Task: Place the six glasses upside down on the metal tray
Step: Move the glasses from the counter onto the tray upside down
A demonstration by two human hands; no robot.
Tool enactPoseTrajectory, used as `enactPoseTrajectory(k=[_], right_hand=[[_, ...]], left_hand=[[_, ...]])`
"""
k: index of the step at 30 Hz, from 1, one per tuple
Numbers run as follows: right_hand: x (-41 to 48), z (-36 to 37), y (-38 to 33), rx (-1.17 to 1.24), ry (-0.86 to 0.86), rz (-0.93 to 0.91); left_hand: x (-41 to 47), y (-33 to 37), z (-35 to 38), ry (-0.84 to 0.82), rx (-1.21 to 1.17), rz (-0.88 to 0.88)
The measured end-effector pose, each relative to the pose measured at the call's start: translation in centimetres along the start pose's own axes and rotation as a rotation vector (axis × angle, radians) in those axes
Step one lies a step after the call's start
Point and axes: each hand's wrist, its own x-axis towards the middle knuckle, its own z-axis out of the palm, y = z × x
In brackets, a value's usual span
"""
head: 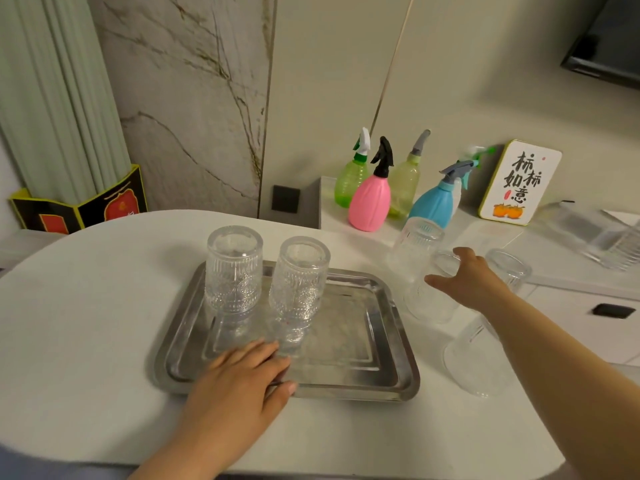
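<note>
Soft even indoor light, no hard shadows. Metal tray [398,344] shows dull glare. Wide-angle bend at edges; right-side glasses [429,271] motion-blurred.

a white plaque [520,182] behind the spray bottles reads "柿柿如意".

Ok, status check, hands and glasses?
Left hand flat on tray edge. Right hand open, reaching glass. Two glasses inverted on tray. Nothing blocking.

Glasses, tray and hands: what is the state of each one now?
Two glasses: upside down on tray.
Four glasses: on table, right of tray.
Tray: flat on table.
Left hand: resting on tray edge.
Right hand: open, reaching for a glass.
</note>
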Motion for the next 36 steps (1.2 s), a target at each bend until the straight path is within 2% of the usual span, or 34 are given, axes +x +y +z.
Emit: enactPoseTrajectory(k=[6,9,12,14,17,21,29,36], right_hand=[[0.1,-0.3,0.0,0.158,0.013,0.043],[-0.6,-1.0,-0.4,0.234,0.146,0.012],[-1.5,-1.9,-1.7,0.266,0.268,-0.096],[-2.2,-2.1,-3.1,0.291,0.239,-0.191],[-3.4,-1.5,-5.1,0.315,0.098,-0.302],[-4.4,0.8,-6.7,0.288,-0.029,-0.368],[-4.0,2.8,-6.8,0.254,-0.097,-0.329],[-4.2,4.2,-7.2,0.157,-0.064,-0.403]], left_hand=[[0.0,-0.1,0.2,0.039,0.02,0.016],[0.0,-0.2,0.2,0.047,0.015,0.027],[0.0,-0.3,0.3,0.043,0.008,0.035],[0.0,-0.3,0.4,0.027,0.007,0.037],[0.0,-0.3,0.5,-0.001,-0.019,0.046],[0.1,0.0,0.4,-0.036,-0.062,0.029],[0.2,-0.2,0.2,-0.034,-0.092,0.062],[0.2,-0.1,0.1,-0.054,-0.09,0.049]])
